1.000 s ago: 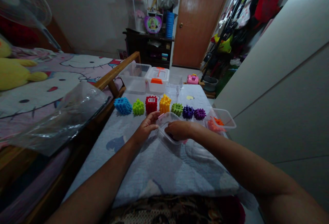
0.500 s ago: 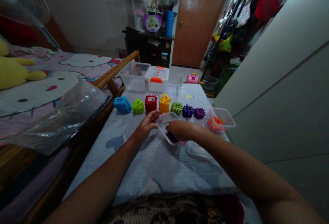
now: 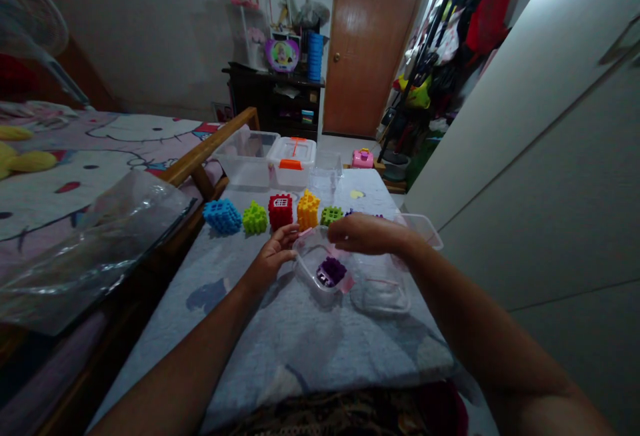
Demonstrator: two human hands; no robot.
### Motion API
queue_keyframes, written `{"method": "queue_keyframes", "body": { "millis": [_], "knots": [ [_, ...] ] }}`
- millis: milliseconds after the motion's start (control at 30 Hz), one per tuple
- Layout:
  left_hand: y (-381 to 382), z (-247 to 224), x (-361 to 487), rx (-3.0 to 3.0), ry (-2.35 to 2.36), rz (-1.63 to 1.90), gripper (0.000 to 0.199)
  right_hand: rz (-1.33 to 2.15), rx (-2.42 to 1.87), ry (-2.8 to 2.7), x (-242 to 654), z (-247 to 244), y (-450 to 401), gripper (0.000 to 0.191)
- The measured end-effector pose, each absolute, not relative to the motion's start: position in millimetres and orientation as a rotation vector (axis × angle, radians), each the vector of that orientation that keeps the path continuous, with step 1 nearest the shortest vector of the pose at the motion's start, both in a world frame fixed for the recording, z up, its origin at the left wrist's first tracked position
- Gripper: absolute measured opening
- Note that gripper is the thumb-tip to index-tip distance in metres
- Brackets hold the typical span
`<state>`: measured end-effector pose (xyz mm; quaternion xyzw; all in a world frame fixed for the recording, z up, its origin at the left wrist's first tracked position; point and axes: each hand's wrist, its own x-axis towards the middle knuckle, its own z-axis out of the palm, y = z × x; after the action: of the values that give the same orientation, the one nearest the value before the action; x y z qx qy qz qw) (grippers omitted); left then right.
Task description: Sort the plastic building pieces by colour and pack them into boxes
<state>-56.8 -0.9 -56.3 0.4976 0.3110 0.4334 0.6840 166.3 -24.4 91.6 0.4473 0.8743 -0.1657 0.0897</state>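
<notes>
My left hand [image 3: 278, 245] grips the left rim of a clear plastic container [image 3: 316, 289] with pink clips, thumb and fingers on its edge. Inside lies a dark purple toy block [image 3: 331, 271]. My right hand [image 3: 357, 233] hovers over the container's far right side, its fingers bent downward; the back of the hand hides whether anything is in them. Beyond stands a row of bumpy toy block shapes: blue [image 3: 223, 216], lime [image 3: 255, 217], red [image 3: 281, 211], yellow [image 3: 308, 209] and green [image 3: 331, 215]. Purple ones at the right are mostly hidden behind my right hand.
A clear lid [image 3: 383, 296] lies right of the container. Another clear container [image 3: 425, 228] sits at the table's right edge, partly behind my arm. At the back stand a large clear bin [image 3: 247, 163] and a box with orange latches [image 3: 291, 165]. A wooden bed rail [image 3: 210, 148] borders the left.
My right hand has risen out of the container, away from the purple block, which now shows inside. My left hand stays on the rim. The whole view has shifted slightly.
</notes>
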Motion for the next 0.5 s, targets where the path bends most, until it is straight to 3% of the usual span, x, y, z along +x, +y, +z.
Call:
{"method": "queue_keyframes", "body": {
  "millis": [133,200,333,500],
  "knots": [
    [-1,-58,-55,1.120,0.716,0.963,0.057,-0.131,1.775,2.300,221,94,-1,0.025],
    [-1,-59,-54,1.126,0.722,0.964,0.055,-0.021,1.822,2.056,238,78,11,0.042],
    [-2,-62,-52,1.156,0.736,0.950,0.052,-0.071,1.742,1.852,247,39,29,0.069],
    [-3,-62,-52,1.187,0.708,0.936,0.050,-0.104,1.720,1.791,240,15,41,0.068]
  ]
}}
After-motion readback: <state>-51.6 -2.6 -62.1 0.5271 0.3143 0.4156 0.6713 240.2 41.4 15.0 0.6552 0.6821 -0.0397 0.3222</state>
